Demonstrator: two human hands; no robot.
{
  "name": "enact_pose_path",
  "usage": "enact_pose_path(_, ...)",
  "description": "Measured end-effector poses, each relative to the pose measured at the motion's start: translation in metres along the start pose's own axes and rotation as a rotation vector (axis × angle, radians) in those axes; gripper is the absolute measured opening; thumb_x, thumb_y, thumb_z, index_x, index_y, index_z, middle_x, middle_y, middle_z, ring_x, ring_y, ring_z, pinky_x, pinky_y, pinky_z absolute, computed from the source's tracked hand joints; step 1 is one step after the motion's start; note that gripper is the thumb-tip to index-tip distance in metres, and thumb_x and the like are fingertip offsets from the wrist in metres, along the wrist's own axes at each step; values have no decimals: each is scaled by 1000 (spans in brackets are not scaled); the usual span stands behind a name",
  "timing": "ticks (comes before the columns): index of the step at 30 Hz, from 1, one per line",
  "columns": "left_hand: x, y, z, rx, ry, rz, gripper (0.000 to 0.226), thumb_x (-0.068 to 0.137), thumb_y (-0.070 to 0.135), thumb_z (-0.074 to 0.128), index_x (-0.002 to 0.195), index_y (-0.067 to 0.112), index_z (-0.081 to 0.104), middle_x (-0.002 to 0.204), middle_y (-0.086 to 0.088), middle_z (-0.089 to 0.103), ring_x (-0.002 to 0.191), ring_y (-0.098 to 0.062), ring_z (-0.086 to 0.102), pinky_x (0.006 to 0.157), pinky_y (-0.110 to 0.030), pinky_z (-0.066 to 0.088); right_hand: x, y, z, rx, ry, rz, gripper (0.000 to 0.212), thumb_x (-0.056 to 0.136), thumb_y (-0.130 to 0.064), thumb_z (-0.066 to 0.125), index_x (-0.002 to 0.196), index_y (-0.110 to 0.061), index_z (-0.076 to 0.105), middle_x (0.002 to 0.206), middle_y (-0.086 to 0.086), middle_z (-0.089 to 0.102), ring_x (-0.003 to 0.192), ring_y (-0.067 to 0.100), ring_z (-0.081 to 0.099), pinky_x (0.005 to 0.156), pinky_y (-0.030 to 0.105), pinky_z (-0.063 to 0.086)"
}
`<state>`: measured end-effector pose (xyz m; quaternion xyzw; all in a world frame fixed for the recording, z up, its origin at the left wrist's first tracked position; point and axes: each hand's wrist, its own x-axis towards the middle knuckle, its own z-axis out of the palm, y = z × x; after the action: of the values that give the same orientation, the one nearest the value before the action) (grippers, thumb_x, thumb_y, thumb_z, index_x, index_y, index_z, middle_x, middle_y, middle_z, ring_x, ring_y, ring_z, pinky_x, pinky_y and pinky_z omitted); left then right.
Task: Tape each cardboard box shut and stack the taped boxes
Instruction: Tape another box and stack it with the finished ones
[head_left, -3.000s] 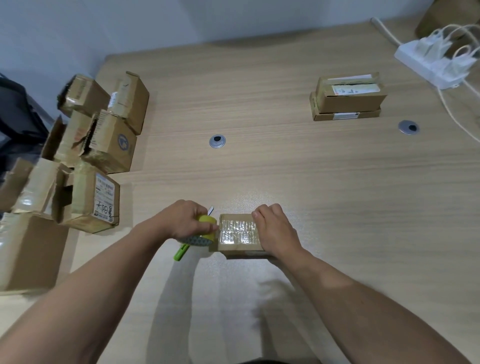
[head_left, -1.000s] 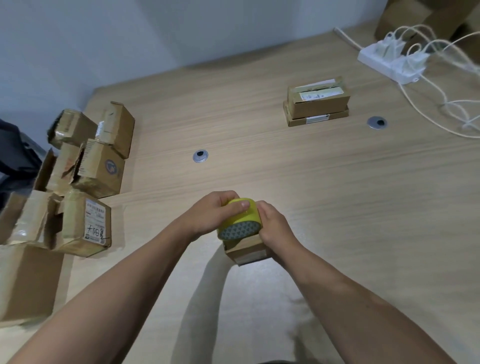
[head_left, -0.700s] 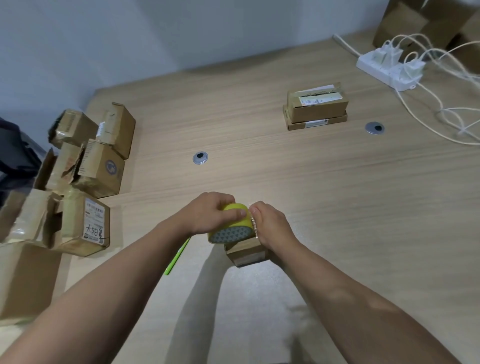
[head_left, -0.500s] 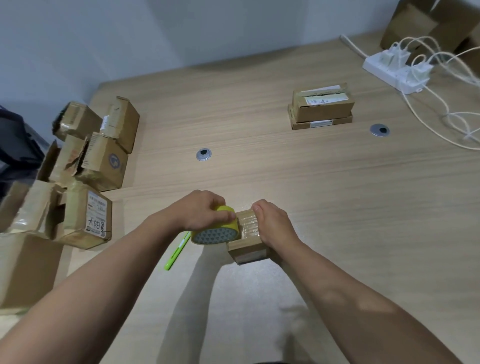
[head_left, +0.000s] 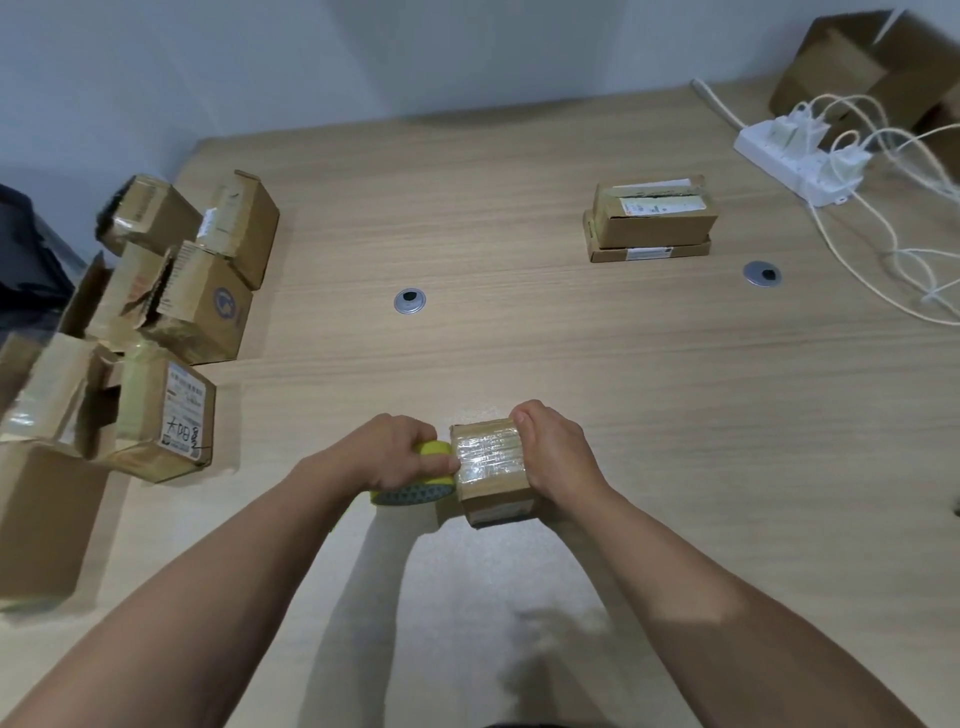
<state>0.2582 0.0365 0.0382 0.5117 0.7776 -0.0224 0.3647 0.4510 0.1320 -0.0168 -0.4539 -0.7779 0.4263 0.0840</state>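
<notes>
Two hands met over one small box (head_left: 493, 470) near the desk's front edge. The left hand (head_left: 387, 457) had its grip curled round the yellow tape roll (head_left: 415, 491), which pressed against the box's left side. The right hand (head_left: 558, 460) clamped the box's right side, fingers hooked over the far top edge. A clear band of tape (head_left: 488, 452) lay across the top.

To finish this strip well, the roll should probably be drawn down the left face under steady tension while the right hand stops the box sliding, and the band then rubbed flat. Whether the tape was already cut could not be told, since the left hand hid that edge.

Outward, the pale wood desk (head_left: 571, 353) carried a stack of two boxes (head_left: 652, 223) at the far right, well apart, likely where this one belongs. A heap of boxes (head_left: 197, 312) with loose flaps sat at the left. A white power strip (head_left: 789, 150) with cables (head_left: 883, 218) lay near a large carton (head_left: 857, 67) by the plain wall (head_left: 363, 52).
</notes>
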Motion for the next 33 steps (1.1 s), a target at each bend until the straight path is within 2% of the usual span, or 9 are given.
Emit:
enact_pose_path(3, -1, -4, 6, -107, 53, 10, 34, 90, 54, 65, 77, 23, 62, 74, 2, 62, 74, -15, 58, 63, -27, 41, 0, -5, 0, -158, 17, -26, 29, 110, -23, 29, 115, -18, 57, 107, -1, 55, 100, 24, 51, 76, 34, 38)
enact_pose_path(5, -3, -4, 11, -174, 92, 4, 33, 89, 50, 68, 72, 23, 60, 72, 1, 60, 72, -16, 56, 61, -27, 39, 1, -13, 0, -344, 27, -40, 34, 107, -15, 35, 136, -24, 50, 134, -4, 50, 124, 23, 43, 95, 38, 37)
enact_pose_path(8, -4, -4, 16, -241, 132, -20, 33, 87, 46, 71, 73, 18, 62, 70, 0, 59, 68, -15, 54, 61, -29, 39, -1, -38, 13, -492, 9, -81, 42, 105, -20, 39, 145, -30, 42, 151, -7, 38, 147, 21, 20, 116, 49, 18)
enact_pose_path(10, -3, -3, 19, -273, 142, -21, 30, 86, 43, 72, 75, 17, 64, 69, 1, 59, 68, -14, 53, 61, -29, 39, -4, -51, 23, -483, -58, -65, 38, 107, -37, 27, 138, -30, 49, 145, -5, 46, 143, 21, 25, 115, 53, 18)
enact_pose_path(12, -4, -1, 23, -341, 158, -2, 23, 86, 42, 70, 77, 21, 66, 72, 6, 61, 72, -13, 55, 63, -29, 40, -6, -53, 26, -484, -81, -41, 42, 106, -45, 20, 127, -31, 54, 132, -4, 54, 128, 20, 35, 104, 49, 30)
enact_pose_path(15, -8, -5, 26, -589, 199, 14, 20, 78, 42, 56, 77, 27, 68, 74, 10, 64, 75, -14, 57, 67, -30, 41, -3, -44, 18, -452, -69, -21, 42, 106, -49, 19, 121, -31, 55, 123, -7, 56, 118, 21, 38, 87, 42, 38)
enact_pose_path(22, -6, -16, 35, -726, 126, 64, 30, 76, 54, 63, 64, 27, 62, 60, 10, 53, 61, -11, 50, 64, -30, 37, -5, -30, 1, -367, -46, 1, 42, 106, -52, 22, 117, -35, 58, 118, -12, 57, 119, 17, 40, 81, 37, 37)
enact_pose_path(28, 2, -20, 36, -581, 75, 10, 35, 90, 38, 69, 64, 19, 56, 57, 9, 51, 55, -8, 49, 59, -28, 36, -6, -32, 5, -376, -45, -9, 39, 106, -50, 25, 117, -36, 59, 117, -12, 57, 119, 16, 40, 81, 36, 37)
enact_pose_path(33, 7, -15, 45, -403, 77, -40, 35, 94, 38, 65, 67, 18, 54, 65, 3, 54, 63, -12, 51, 59, -28, 37, -6, -35, 8, -412, -58, -22, 41, 107, -49, 24, 122, -34, 59, 120, -10, 58, 120, 17, 40, 83, 36, 38)
